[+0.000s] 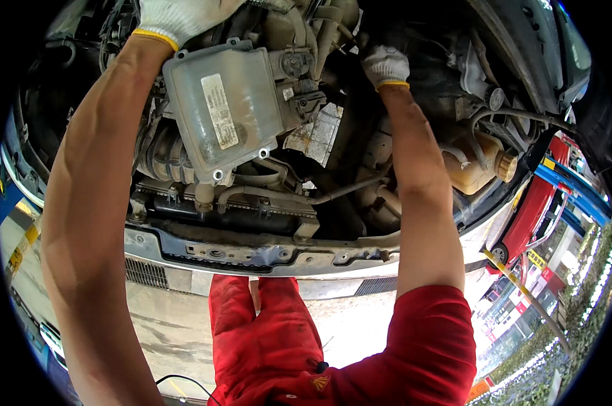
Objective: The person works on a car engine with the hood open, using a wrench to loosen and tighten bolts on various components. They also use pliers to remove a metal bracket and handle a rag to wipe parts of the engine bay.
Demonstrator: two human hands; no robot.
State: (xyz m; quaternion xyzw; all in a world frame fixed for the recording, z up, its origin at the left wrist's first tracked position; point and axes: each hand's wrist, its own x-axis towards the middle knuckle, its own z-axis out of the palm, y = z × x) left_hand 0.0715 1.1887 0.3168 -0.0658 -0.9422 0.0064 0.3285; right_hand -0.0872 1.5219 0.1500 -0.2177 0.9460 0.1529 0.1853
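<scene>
In a white knitted glove with a yellow cuff, my left hand (184,15) reaches over the far edge of a grey metal control module (255,101). Its fingers are cut off by the top of the picture. The module carries a white label, and connector sockets (296,64) stick out of its right side. Deeper in the engine bay, my right hand (386,65), gloved likewise, is curled closed beside dark hoses and brackets. What its fingers grip, if anything, is hidden.
A ribbed air hose (167,152) runs left of the module. A yellowed coolant tank (478,162) sits right of my right forearm. The front crossmember (252,256) spans the near side, with a thin hose (340,193) behind it. A red car (532,210) stands beyond at right.
</scene>
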